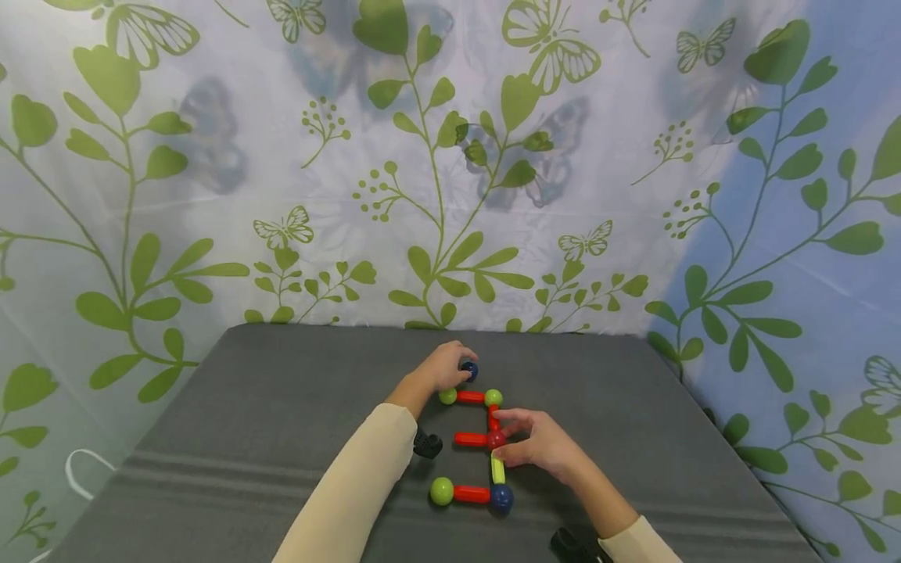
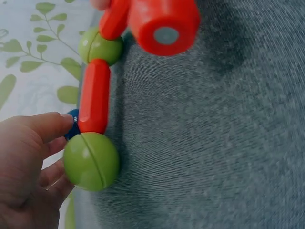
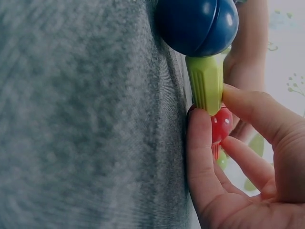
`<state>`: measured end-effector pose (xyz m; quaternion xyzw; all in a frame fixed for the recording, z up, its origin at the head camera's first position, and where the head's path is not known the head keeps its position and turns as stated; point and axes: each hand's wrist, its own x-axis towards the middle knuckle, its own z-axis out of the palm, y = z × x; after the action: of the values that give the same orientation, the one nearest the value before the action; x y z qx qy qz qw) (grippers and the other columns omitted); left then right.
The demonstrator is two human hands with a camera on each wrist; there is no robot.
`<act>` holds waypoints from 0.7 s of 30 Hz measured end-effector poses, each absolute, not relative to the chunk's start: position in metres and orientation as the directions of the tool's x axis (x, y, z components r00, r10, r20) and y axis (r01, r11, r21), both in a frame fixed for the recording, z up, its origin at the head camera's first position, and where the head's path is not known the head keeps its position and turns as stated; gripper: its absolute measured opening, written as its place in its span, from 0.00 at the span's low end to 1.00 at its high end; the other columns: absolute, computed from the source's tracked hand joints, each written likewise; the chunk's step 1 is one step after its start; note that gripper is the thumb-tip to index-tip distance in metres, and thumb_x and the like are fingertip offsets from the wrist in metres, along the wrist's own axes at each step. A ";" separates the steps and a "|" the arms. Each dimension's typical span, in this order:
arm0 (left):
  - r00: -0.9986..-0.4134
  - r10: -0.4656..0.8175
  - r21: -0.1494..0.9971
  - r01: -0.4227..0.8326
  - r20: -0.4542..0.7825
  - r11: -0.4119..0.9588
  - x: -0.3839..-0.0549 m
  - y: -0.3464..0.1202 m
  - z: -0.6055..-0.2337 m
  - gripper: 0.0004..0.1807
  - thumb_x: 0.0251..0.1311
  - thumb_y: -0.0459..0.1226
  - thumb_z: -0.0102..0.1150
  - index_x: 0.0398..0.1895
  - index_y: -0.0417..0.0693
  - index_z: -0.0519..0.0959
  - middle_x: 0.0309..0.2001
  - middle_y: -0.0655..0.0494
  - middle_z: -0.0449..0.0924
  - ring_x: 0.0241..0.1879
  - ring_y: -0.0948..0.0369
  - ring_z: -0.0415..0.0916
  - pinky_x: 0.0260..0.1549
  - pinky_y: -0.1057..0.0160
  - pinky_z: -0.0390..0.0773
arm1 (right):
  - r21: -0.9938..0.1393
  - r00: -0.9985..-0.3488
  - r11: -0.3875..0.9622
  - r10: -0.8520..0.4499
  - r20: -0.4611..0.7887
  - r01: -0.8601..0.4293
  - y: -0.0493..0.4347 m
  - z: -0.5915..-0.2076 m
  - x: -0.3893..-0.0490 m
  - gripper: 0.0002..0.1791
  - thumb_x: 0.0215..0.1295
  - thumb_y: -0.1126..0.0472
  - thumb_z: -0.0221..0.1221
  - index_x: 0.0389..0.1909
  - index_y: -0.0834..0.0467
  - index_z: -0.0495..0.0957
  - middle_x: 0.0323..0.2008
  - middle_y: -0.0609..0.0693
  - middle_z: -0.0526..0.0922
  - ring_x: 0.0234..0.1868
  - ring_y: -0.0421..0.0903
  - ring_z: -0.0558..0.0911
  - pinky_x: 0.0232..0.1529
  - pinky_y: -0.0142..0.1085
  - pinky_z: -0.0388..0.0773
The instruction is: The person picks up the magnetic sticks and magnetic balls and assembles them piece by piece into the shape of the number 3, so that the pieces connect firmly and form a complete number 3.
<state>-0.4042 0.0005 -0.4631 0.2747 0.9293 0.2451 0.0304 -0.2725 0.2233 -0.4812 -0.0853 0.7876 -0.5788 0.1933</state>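
Magnetic rods and balls form a joined figure on the grey table. At its far end my left hand (image 1: 445,366) holds a small blue ball (image 1: 469,371) between thumb and fingers, beside a green ball (image 2: 91,161). My right hand (image 1: 542,446) pinches a yellow-green rod (image 3: 206,85) near its red ball (image 3: 222,125) end. A larger blue ball (image 1: 501,499) caps that rod's near end. From the red ball, a red rod (image 1: 470,439) points left with its grey magnet end bare. Another red rod (image 1: 493,417) runs up to a green ball (image 1: 493,398).
The grey cloth-covered table (image 1: 317,391) spreads around the figure. At the near end a red rod (image 1: 472,494) links the large blue ball to a green ball (image 1: 442,491). Behind the table hangs a leaf-patterned curtain (image 1: 338,234). Black cameras (image 1: 428,444) sit at both wrists.
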 end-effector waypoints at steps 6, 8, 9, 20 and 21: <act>-0.867 0.490 0.469 0.469 0.087 0.748 -0.405 0.005 -0.472 0.17 0.68 0.33 0.63 0.60 0.47 0.82 0.60 0.48 0.81 0.64 0.51 0.76 0.66 0.51 0.74 | -0.943 -0.914 0.322 -0.353 -0.200 0.081 0.225 -0.484 -0.272 0.40 0.54 0.66 0.74 0.70 0.63 0.72 0.53 0.63 0.81 0.39 0.49 0.88 0.43 0.45 0.88; -0.875 0.474 0.474 0.461 0.099 0.750 -0.405 0.006 -0.474 0.16 0.67 0.34 0.65 0.57 0.47 0.82 0.58 0.49 0.83 0.61 0.52 0.78 0.64 0.51 0.76 | -0.942 -0.915 0.324 -0.351 -0.200 0.082 0.225 -0.484 -0.273 0.40 0.54 0.66 0.75 0.70 0.63 0.72 0.53 0.62 0.81 0.39 0.49 0.88 0.43 0.45 0.88; -0.878 0.468 0.477 0.457 0.106 0.750 -0.405 0.006 -0.475 0.15 0.67 0.34 0.66 0.56 0.48 0.82 0.56 0.49 0.84 0.60 0.52 0.79 0.63 0.52 0.76 | -0.942 -0.915 0.325 -0.350 -0.202 0.083 0.224 -0.484 -0.273 0.40 0.54 0.66 0.75 0.69 0.62 0.72 0.53 0.62 0.81 0.39 0.49 0.88 0.43 0.45 0.88; -0.854 0.485 0.521 0.505 0.187 0.688 -0.400 -0.010 -0.467 0.20 0.67 0.35 0.66 0.62 0.43 0.79 0.59 0.49 0.81 0.59 0.52 0.79 0.61 0.52 0.77 | -0.946 -0.913 0.311 -0.356 -0.201 0.088 0.221 -0.483 -0.274 0.41 0.54 0.66 0.75 0.70 0.64 0.71 0.52 0.63 0.80 0.39 0.49 0.88 0.43 0.45 0.88; -0.848 0.493 0.526 0.514 0.194 0.677 -0.399 -0.013 -0.465 0.20 0.67 0.35 0.65 0.62 0.43 0.80 0.58 0.48 0.81 0.58 0.51 0.79 0.60 0.51 0.78 | -0.946 -0.914 0.312 -0.355 -0.198 0.084 0.221 -0.483 -0.275 0.41 0.54 0.67 0.75 0.70 0.64 0.71 0.52 0.63 0.80 0.39 0.49 0.88 0.43 0.45 0.88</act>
<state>-0.3991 -0.0125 -0.4651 0.2752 0.9155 0.2928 -0.0179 -0.2745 0.2212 -0.4826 -0.0860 0.7876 -0.5802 0.1889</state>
